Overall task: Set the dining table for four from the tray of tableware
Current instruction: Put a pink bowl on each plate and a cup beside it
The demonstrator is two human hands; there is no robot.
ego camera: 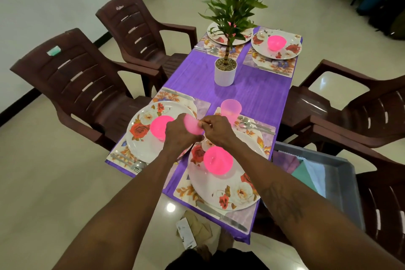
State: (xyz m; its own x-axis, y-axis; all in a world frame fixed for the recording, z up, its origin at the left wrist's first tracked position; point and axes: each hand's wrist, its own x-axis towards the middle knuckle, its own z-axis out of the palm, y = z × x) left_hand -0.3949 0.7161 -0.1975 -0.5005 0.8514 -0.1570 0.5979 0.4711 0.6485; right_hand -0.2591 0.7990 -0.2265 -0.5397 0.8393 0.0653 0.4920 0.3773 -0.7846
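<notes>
Above the near end of the purple table (258, 94), my left hand (178, 136) grips a pink plastic cup (192, 126) lying on its side. My right hand (215, 127) pinches the cup at its rim end. Another pink cup (230, 109) stands upright on the near right placemat, beside a fork and spoon (252, 124). Floral plates carry upturned pink bowls: near left (161, 126), near right (217, 160) and far right (276, 42). A fourth plate (217, 36) lies far left behind the plant. Knives and forks lie on the placemats.
A potted plant (225, 71) stands in the table's middle. Brown plastic chairs stand at the left (76, 85), far left (135, 28) and right (355, 112). A grey tray (337, 173) holding folded cloths rests on a chair at the right. Paper litter (190, 230) lies on the floor.
</notes>
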